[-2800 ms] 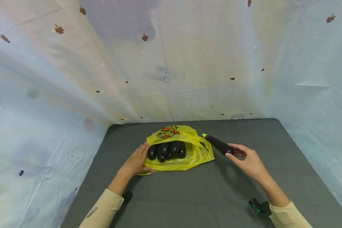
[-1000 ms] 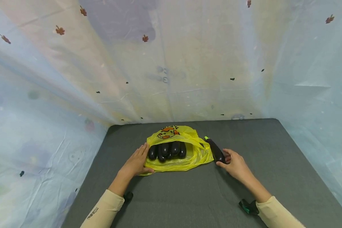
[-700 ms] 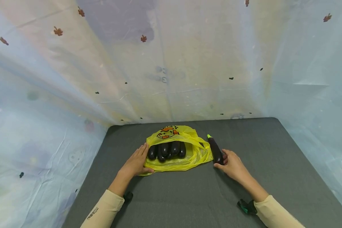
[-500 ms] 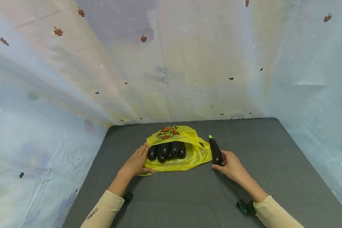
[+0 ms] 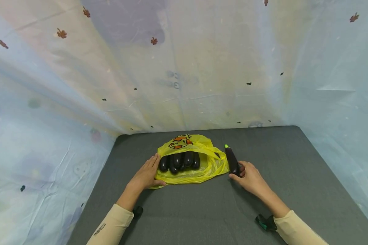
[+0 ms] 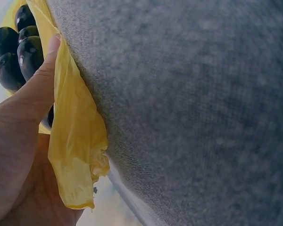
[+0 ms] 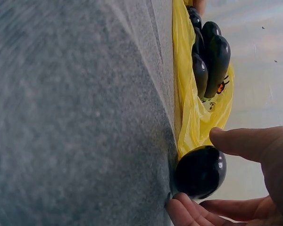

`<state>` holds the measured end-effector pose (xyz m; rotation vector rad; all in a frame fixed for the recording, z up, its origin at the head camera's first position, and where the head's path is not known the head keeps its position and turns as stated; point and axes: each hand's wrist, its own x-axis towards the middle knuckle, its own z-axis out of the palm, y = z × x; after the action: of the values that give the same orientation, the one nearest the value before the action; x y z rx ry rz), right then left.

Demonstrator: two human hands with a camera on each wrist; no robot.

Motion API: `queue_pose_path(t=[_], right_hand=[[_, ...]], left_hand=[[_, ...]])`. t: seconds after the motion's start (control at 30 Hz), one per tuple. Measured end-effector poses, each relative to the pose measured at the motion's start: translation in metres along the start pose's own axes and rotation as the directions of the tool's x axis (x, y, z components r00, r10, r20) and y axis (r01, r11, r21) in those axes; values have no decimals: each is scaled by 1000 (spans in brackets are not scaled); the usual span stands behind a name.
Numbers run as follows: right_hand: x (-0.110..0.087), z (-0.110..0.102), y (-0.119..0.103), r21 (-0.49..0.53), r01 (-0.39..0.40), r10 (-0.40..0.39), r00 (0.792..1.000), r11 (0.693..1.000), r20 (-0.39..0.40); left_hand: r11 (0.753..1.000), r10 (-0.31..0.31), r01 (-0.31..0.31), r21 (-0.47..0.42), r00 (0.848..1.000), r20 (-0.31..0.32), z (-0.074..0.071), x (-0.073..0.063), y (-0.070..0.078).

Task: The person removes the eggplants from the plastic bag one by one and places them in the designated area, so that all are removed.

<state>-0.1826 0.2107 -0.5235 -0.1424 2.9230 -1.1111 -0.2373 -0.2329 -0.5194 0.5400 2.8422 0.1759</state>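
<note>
A yellow plastic bag (image 5: pixel 214 168) lies on its side with its mouth toward me, a cartoon print on its upper layer. Several dark eggplants (image 5: pixel 188 159) sit inside, round ends outward. My left hand (image 5: pixel 145 173) rests at the bag's left side, fingers straight and spread from the thumb; in the left wrist view the thumb (image 6: pixel 43 75) lies at the rim. On the table, right against the bag's right side, is another eggplant (image 5: pixel 231 160), its green tip pointing away. My right hand (image 5: pixel 251 178) grips its round near end between thumb and fingers (image 7: pixel 184 212).
The bag lies on a dark grey cloth-covered table (image 5: pixel 190 211). Pale printed sheeting (image 5: pixel 208 68) hangs behind and along both sides. Black wrist mounts (image 5: pixel 266 223) stick out by the cuffs.
My right hand has brought its eggplant left and down, from above the table to beside the bag, and turned it to point away from me. The left hand and bag stay nearly still.
</note>
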Motion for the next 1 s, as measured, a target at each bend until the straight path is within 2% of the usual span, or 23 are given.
queue_pose_path(t=[0.37,0.77,1.0], right_hand=[[-2,-6,1,-2,-13,13,1000,1000,0],[-3,-11,-10,-48,50,-55,993,998,-104],[-3,-8,-23,-48,97,-102,986,994,-131]], left_hand=[[1000,-6,5,-4,1000,-5,0,1,0],[1000,12,-12,3,1000,-14,0,0,-1],[1000,4,-4,0,1000,-12,0,-1,0]])
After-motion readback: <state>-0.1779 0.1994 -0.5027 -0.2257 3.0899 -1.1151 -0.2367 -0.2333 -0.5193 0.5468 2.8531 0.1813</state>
